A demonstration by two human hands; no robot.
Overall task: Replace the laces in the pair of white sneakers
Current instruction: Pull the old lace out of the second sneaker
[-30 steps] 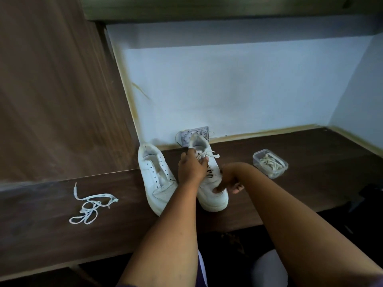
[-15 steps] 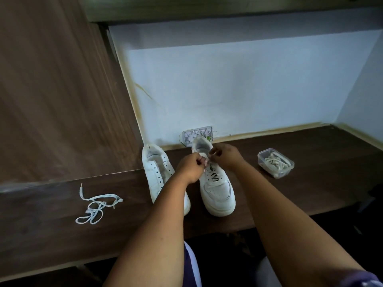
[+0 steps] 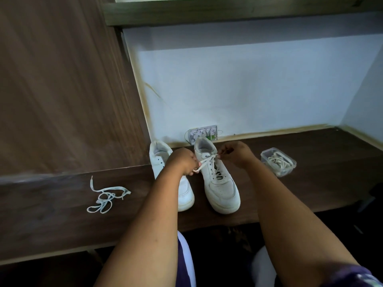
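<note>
Both hands work at the collar end of the right sneaker (image 3: pixel 217 179), which stands toe toward the viewer on the dark wooden desk (image 3: pixel 51 220), just right of the frame centre. Left hand (image 3: pixel 182 161), at 9 o'clock of the sneaker's collar, has its fingers curled around one end of the cream lace (image 3: pixel 204 162), which runs from the fist up and right to the top eyelets. Right hand (image 3: pixel 238 153), at 2 o'clock of the collar, pinches the other end of that lace between its fingertips. Dark eyelet rows show lower on the tongue; how far the lace is threaded cannot be told. Left sneaker (image 3: pixel 163 162) stands just beside the right one at its 9 o'clock, unlaced, partly covered by the left forearm. A loose white lace (image 3: pixel 105 196) lies in a tangle on the desk, well apart at 9 o'clock. A clear plastic container (image 3: pixel 277 161) holding more cream laces sits at 3 o'clock of the sneakers. A wall socket plate (image 3: pixel 202 133) is at 12 o'clock, behind the shoes.
</note>
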